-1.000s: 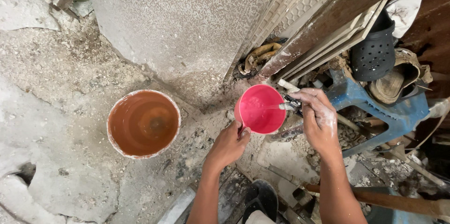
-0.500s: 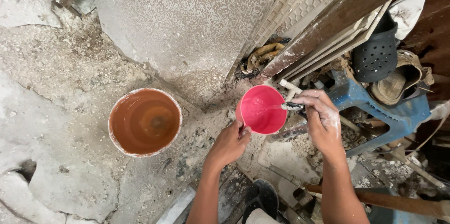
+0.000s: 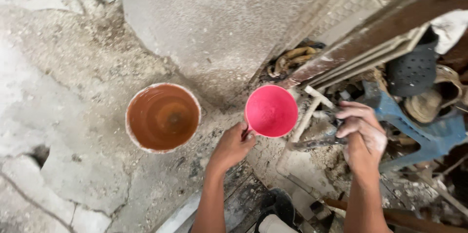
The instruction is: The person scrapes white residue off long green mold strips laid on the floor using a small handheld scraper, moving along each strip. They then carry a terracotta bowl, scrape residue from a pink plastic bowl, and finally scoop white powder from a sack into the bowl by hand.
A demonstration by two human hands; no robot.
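My left hand (image 3: 233,146) grips the handle of a round pink plastic scoop (image 3: 271,111), held level above the rubble with its hollow facing up. My right hand (image 3: 361,130), dusted with white powder, is shut around the handle of a small dark tool (image 3: 317,141) whose blade points left, just right of the scoop and apart from its rim. An orange-brown bucket (image 3: 163,117) with a pale rim stands on the ground to the left of the scoop, its inside wet and brown.
A large grey concrete slab (image 3: 219,23) lies beyond the bucket. Leaning boards and tiles (image 3: 370,42), a blue plastic stool (image 3: 419,121) and a dark perforated basket (image 3: 414,69) crowd the right. Cracked cement ground (image 3: 58,116) spreads left. A white pipe (image 3: 297,130) lies below the scoop.
My right hand has drawn the tool out of the scoop and down to the right. The scoop stays in my left hand; the view has shifted slightly.
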